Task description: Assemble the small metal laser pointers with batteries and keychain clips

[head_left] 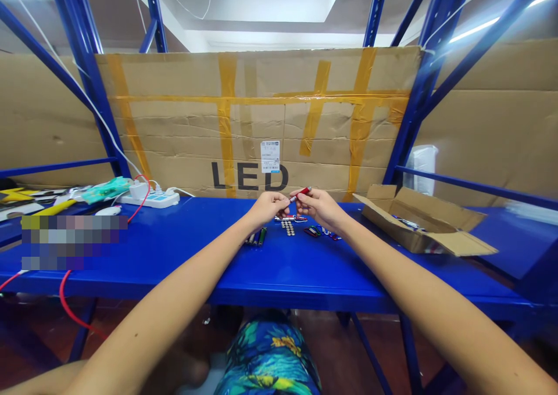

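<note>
Over the blue tabletop, my right hand (321, 207) pinches a small red tube that looks like a mini flashlight (304, 192). My left hand (267, 208) is closed at its silver end, fingertips against it. Rows of small round silver pieces, like button cells (288, 227), lie just below the hands. Behind them is another red and silver piece (300, 219), partly hidden by the fingers. Several dark and green tubes (257, 237) lie beside my left wrist. Coloured carabiner clips (312, 231) rest under my right wrist.
An open cardboard box (394, 223) with some metallic pieces stands at the right. On the left are a white power strip (157, 199), a red cable (140, 207) and a pile of tools and packets (56, 200). A large taped cardboard sheet (183, 133) closes off the back.
</note>
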Demonstrator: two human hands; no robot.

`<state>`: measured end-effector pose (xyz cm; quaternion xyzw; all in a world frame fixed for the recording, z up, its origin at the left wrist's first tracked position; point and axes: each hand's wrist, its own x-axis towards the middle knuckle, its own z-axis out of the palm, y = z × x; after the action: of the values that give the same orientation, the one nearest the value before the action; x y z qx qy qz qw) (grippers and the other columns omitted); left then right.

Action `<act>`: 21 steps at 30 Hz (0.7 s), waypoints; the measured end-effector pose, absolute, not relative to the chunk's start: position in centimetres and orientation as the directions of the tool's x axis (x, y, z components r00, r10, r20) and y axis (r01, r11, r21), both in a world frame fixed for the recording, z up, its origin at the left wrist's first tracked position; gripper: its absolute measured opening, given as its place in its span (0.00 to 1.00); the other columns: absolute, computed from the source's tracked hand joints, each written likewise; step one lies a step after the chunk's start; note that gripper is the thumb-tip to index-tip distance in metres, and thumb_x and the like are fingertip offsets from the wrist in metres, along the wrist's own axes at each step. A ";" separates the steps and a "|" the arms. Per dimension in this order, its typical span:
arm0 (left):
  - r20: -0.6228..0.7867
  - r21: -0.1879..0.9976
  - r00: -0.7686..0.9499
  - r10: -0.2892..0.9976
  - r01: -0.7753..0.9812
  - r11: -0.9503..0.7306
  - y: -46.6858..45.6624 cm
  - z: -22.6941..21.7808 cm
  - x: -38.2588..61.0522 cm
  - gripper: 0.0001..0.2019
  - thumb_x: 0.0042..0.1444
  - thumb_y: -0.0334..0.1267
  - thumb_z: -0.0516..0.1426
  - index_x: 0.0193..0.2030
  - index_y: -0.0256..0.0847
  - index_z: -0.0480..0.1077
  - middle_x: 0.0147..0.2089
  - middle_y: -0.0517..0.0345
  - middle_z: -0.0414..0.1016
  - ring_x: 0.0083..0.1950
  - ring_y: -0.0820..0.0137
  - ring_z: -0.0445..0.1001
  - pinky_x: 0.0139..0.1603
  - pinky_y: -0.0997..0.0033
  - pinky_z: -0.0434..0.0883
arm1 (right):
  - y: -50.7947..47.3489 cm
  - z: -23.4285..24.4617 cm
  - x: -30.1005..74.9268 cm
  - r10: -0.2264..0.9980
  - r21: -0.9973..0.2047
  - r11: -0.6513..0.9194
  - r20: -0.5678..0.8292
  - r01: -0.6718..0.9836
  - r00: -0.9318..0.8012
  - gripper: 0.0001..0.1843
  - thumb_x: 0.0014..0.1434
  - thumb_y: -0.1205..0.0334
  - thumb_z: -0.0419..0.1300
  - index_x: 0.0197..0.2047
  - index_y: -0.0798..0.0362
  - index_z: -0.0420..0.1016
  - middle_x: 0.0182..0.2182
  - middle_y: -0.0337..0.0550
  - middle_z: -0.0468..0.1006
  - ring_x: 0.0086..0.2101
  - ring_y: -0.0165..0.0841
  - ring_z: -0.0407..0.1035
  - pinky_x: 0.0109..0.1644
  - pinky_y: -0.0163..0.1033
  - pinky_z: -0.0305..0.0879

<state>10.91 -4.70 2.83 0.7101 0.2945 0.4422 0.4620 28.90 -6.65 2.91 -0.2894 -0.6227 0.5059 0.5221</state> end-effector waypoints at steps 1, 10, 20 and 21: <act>0.343 0.920 0.443 0.829 0.018 -0.390 -4.8 2.8 11.0 0.09 0.53 0.34 0.60 0.25 0.33 0.70 0.22 0.57 0.72 0.22 0.77 0.69 0.25 0.76 0.66 | -6.5 2.9 29.1 0.896 -0.936 0.329 0.352 -0.128 -0.272 0.20 0.48 0.51 0.70 0.39 0.56 0.77 0.24 0.37 0.71 0.26 0.27 0.66 0.34 0.37 0.67; 0.483 0.873 0.129 0.866 0.005 -0.488 -3.6 2.9 10.5 0.08 0.50 0.33 0.58 0.22 0.36 0.66 0.31 0.52 0.78 0.36 0.69 0.76 0.37 0.70 0.73 | -5.6 3.7 32.9 0.908 -0.554 0.417 0.298 0.721 -0.295 0.10 0.46 0.60 0.69 0.32 0.55 0.79 0.31 0.45 0.78 0.32 0.35 0.70 0.38 0.39 0.66; 0.531 0.807 0.002 0.847 -0.305 -0.505 -3.5 3.9 9.6 0.07 0.48 0.33 0.57 0.25 0.38 0.61 0.27 0.61 0.71 0.36 0.71 0.76 0.45 0.65 0.75 | -5.2 1.8 32.3 0.783 -0.179 0.617 0.230 0.766 -0.577 0.06 0.40 0.64 0.72 0.19 0.50 0.79 0.29 0.47 0.77 0.40 0.42 0.68 0.41 0.41 0.65; 0.516 0.814 0.006 0.857 -0.314 -0.488 -3.7 4.0 9.6 0.05 0.49 0.33 0.56 0.27 0.38 0.62 0.27 0.60 0.72 0.35 0.71 0.77 0.43 0.65 0.75 | -5.2 1.6 32.2 0.771 -0.164 0.631 0.241 0.758 -0.589 0.07 0.39 0.66 0.72 0.18 0.50 0.79 0.28 0.47 0.77 0.39 0.42 0.67 0.40 0.41 0.65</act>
<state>9.62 -3.65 4.02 0.5539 0.2449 0.6611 0.4429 32.18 -5.18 1.62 -0.4291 -0.8912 0.0220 0.1456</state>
